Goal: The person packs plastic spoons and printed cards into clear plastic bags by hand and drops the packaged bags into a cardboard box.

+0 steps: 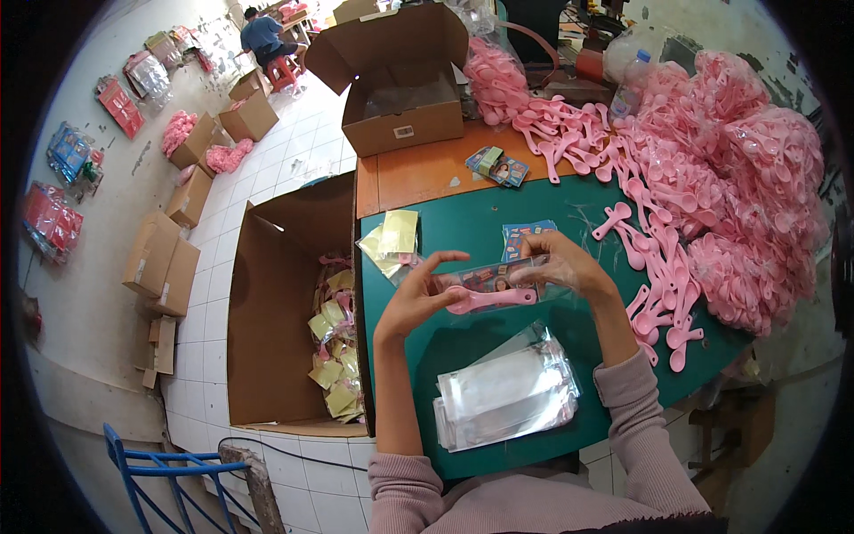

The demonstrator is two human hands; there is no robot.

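Between my two hands, above the green table top, is a clear plastic sleeve (500, 278) with a printed card in it. A pink measuring spoon (507, 298) lies along its near side; I cannot tell whether it is inside. My left hand (416, 294) pinches the left end near the spoon's bowl, index finger raised. My right hand (569, 265) grips the right end of the sleeve. Just beyond my right hand lies a stack of blue printed cards (527, 233). Nearer me is a pile of empty clear sleeves (507, 392).
Loose pink spoons (654, 240) and large bags of spoons (756, 178) fill the right side. At left stands a deep carton (285, 320) holding packed pieces. Yellow-carded packs (397, 233) lie near its edge. An open box (400, 133) stands behind; a person (261, 37) sits far off.
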